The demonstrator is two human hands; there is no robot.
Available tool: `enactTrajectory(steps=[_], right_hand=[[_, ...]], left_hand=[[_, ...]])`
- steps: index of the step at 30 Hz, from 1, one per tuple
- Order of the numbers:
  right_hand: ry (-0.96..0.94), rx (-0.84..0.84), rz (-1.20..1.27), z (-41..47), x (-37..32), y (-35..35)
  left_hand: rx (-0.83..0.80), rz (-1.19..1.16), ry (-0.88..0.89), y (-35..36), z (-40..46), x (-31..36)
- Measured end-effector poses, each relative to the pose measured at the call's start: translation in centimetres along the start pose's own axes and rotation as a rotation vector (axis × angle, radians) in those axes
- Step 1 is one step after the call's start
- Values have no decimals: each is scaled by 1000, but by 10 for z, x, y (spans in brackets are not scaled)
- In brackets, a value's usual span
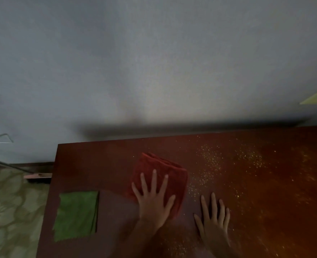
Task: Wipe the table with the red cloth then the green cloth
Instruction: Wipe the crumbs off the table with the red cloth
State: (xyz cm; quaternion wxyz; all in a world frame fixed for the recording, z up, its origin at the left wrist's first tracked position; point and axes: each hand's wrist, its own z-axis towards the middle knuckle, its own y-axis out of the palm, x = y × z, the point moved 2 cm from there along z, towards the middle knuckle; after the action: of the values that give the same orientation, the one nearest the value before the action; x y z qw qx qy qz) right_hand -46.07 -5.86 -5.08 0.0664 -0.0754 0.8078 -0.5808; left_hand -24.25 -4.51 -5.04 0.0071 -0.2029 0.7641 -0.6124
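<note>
**Red pass under way**

Our right hand (214,218) rests flat on the desk (107,164), fingers spread. Our left hand (154,197), fingers splayed, presses the red cloth (163,170). Crumbs (210,164) remain beyond; the green cloth (76,215) waits unused.

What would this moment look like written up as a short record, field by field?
surface: dark reddish-brown table standing against a pale wall
left hand: flat, fingers spread, pressing on the red cloth
right hand: flat on the bare tabletop, holding nothing
green cloth: folded, lying untouched near the table's left edge
mess: yellowish specks scattered to the right of the red cloth
stage: red-cloth wiping under way; green cloth not yet used
</note>
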Motion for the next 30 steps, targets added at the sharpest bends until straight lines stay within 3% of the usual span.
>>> enactTrajectory(steps=[4, 9, 21, 26, 30], right_hand=[[-42, -7, -27, 0, 5, 6], [-76, 28, -28, 0, 7, 9], [-62, 21, 128, 6, 11, -7], [-20, 94, 266, 35, 45, -24], [19, 146, 218, 74, 76, -29]], left_hand=[[-66, -36, 104, 8, -14, 46], [-63, -73, 99, 2, -1, 44], [204, -67, -256, -14, 24, -49], [259, -44, -441, -25, 43, -96], [280, -3, -483, -39, 62, -128]])
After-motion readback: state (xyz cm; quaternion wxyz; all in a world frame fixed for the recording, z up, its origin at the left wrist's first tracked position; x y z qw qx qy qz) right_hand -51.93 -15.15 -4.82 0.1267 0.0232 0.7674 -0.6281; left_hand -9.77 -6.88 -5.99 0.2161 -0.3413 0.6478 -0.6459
